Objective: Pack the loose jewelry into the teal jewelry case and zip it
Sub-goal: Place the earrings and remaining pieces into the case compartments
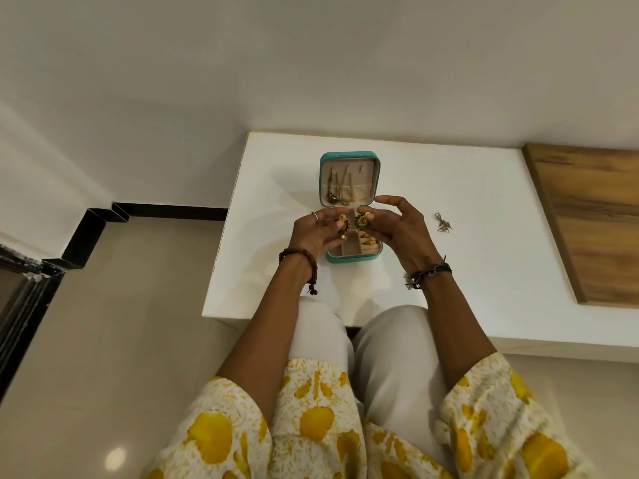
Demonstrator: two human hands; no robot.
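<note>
The teal jewelry case (pixel 349 157) lies open on the white table (pixel 466 257), its lid holding hanging chains and its beige tray holding gold pieces. Above the tray, my left hand (pixel 313 233) pinches a gold and green earring (pixel 343 223) with a dangling bead. My right hand (pixel 401 229) pinches the matching gold and green earring (pixel 362 221), its other fingers spread. The two earrings face each other, a small gap apart. A pair of thin gold triangle earrings (pixel 442 223) lies loose on the table to the right of my right hand.
A wooden panel (pixel 594 216) lies on the table's right side. The table's left edge drops to a tiled floor (pixel 121 323). My knees sit under the table's front edge.
</note>
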